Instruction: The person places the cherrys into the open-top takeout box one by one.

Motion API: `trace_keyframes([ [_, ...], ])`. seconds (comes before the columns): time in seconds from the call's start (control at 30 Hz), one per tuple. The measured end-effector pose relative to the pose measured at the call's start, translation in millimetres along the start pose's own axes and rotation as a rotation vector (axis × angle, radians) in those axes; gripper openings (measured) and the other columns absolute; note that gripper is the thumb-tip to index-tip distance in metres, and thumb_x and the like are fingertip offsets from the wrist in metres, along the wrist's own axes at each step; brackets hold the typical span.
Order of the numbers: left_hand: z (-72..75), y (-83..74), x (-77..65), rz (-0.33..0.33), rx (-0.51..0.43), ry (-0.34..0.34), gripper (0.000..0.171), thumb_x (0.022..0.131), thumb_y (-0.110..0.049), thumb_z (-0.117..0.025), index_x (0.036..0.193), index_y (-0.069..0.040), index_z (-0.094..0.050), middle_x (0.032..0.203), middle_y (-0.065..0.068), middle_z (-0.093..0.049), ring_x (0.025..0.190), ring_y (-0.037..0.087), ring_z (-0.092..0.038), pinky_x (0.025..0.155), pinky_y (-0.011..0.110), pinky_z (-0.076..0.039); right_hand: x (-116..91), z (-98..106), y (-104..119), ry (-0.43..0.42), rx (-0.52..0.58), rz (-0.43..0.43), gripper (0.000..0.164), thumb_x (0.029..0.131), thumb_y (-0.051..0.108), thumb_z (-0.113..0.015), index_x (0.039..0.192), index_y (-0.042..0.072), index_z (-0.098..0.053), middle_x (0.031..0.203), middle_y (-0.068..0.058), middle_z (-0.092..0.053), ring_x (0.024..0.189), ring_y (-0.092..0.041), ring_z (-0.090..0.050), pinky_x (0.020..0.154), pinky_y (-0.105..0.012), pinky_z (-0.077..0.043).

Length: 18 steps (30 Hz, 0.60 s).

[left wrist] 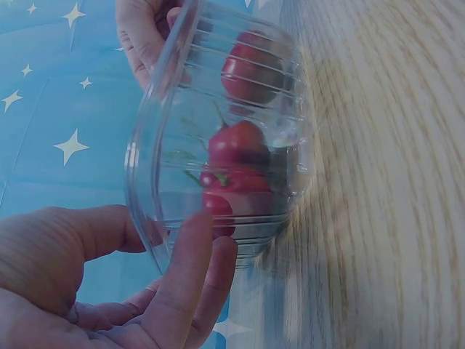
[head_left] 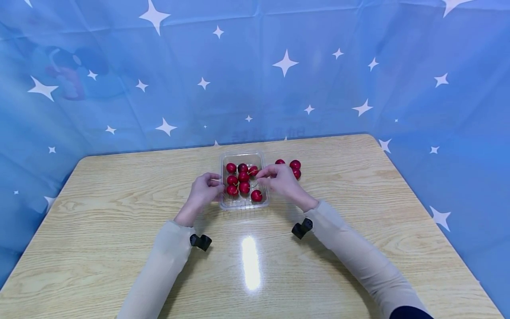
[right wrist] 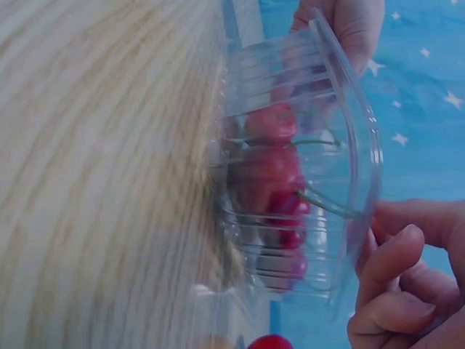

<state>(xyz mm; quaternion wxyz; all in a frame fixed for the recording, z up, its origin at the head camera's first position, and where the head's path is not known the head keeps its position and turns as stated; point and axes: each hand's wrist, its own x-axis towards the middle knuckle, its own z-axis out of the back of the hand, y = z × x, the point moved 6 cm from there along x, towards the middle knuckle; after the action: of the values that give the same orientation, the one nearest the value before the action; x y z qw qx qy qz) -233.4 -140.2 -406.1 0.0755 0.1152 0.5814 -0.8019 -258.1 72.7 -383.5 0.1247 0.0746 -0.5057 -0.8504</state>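
Observation:
A clear plastic container (head_left: 243, 204) stands on the table with several dark red cherries (head_left: 244, 177) inside, some with green stems. My left hand (head_left: 207, 188) grips its left side; in the left wrist view, the thumb is at the rim and the fingers (left wrist: 190, 276) lie against the outer wall. At the right rim is my right hand (head_left: 280, 179), its fingertips reaching over the cherries. The right wrist view shows loosely bent fingers (right wrist: 396, 258) by the rim, close to a cherry stem (right wrist: 330, 206), with no cherry between them.
A few loose cherries (head_left: 295, 164) lie on the table just right of the container, partly behind the right hand. The wooden table (head_left: 99, 230) ends at the back against a blue curtain (head_left: 239, 66) with white stars. Black wrist cameras (head_left: 201, 242) sit on both sleeves.

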Motion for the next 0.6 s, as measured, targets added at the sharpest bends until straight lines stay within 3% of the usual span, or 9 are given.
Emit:
trace_keyframes([
  [0.13,-0.3,0.1,0.1,-0.004,0.002,-0.003,0.037,0.091,-0.001,-0.055,0.126,0.004,-0.049,0.108,0.02,-0.056,0.082,0.023,-0.061,0.069,0.03,-0.059,0.8,6.6,-1.1,-0.024,0.008,-0.024,0.014,0.085,0.01,-0.069,0.096,0.002,-0.071,0.087,-0.006,-0.066,0.065,-0.019,-0.052,0.054,-0.028,-0.049],
  [0.27,-0.5,0.6,0.1,0.0,-0.001,-0.004,0.037,0.091,-0.001,-0.055,0.126,0.004,-0.049,0.108,0.02,-0.055,0.082,0.023,-0.061,0.068,0.03,-0.059,2.2,14.4,-2.0,-0.051,0.052,-0.026,0.014,0.086,0.01,-0.068,0.096,-0.001,-0.07,0.082,-0.007,-0.066,0.06,-0.017,-0.05,0.05,-0.024,-0.045],
  [0.4,-0.6,0.4,-0.1,-0.003,-0.007,-0.003,0.036,0.091,-0.001,-0.055,0.126,0.004,-0.049,0.108,0.02,-0.056,0.084,0.026,-0.062,0.068,0.03,-0.059,3.8,22.5,-3.2,-0.073,0.102,-0.023,0.013,0.087,0.009,-0.067,0.095,-0.001,-0.069,0.078,-0.018,-0.062,0.06,-0.021,-0.051,0.05,-0.027,-0.046],
  [0.5,-0.4,-0.6,-0.3,-0.011,-0.017,-0.006,0.036,0.09,-0.001,-0.055,0.125,0.005,-0.049,0.107,0.02,-0.056,0.085,0.028,-0.062,0.067,0.03,-0.059,4.2,29.1,-4.1,-0.089,0.125,-0.029,0.014,0.088,0.009,-0.066,0.096,-0.002,-0.069,0.084,-0.026,-0.061,0.062,-0.024,-0.052,0.054,-0.033,-0.049],
  [0.6,-0.2,-1.3,-0.5,-0.017,-0.022,-0.008,0.036,0.09,0.0,-0.055,0.125,0.006,-0.049,0.106,0.021,-0.056,0.085,0.029,-0.062,0.066,0.03,-0.059,4.0,36.0,-5.1,-0.108,0.13,-0.036,0.017,0.088,0.01,-0.065,0.099,-0.003,-0.068,0.087,-0.024,-0.063,0.059,-0.019,-0.05,0.052,-0.03,-0.048],
])
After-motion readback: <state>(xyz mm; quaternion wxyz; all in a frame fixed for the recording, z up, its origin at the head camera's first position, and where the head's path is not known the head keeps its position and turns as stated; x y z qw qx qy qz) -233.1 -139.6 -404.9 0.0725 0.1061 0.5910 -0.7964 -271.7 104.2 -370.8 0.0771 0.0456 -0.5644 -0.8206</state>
